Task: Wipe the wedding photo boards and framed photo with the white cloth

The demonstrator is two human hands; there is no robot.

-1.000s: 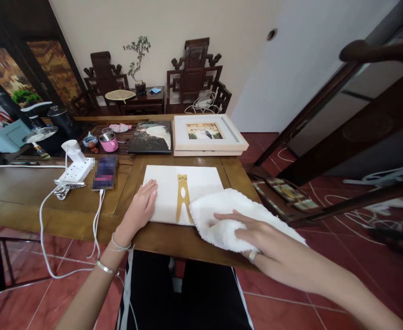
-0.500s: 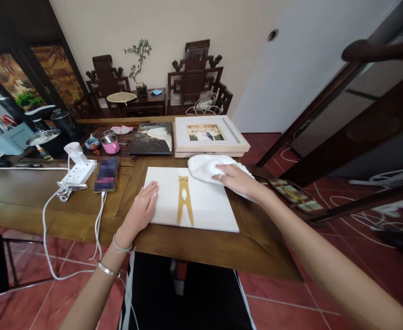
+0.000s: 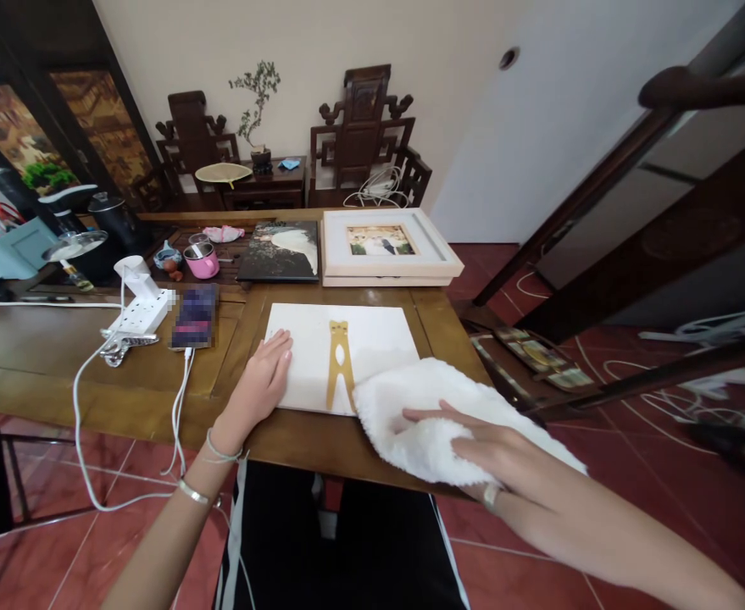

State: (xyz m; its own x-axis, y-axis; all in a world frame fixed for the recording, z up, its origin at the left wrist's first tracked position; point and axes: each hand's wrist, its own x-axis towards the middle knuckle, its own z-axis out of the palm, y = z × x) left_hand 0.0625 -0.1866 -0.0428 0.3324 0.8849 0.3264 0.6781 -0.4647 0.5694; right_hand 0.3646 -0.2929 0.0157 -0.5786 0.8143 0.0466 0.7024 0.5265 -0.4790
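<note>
A white board (image 3: pixel 302 339) with a flat gold cat-shaped figure (image 3: pixel 340 343) on it lies on the wooden table near its front edge. My left hand (image 3: pixel 269 373) rests flat on the board's left edge, fingers stretched out. In my right hand (image 3: pixel 483 445) is a fluffy white cloth (image 3: pixel 397 398), gripped from above with the thumb underneath. The cloth spreads over the board's lower right corner and hangs past the front edge of the table.
Behind the board are a white picture frame (image 3: pixel 436 263), a dark photo panel (image 3: pixel 264 263) and a pink cup (image 3: pixel 202 262). A phone (image 3: pixel 194 318), a power strip (image 3: pixel 147 313) and white cables lie to the left. A wooden railing (image 3: pixel 575 186) rises on the right.
My right hand has drawn the cloth from the board's upper right corner toward me, to the lower right corner, and the cloth has spread out. My left hand has stayed on the board.
</note>
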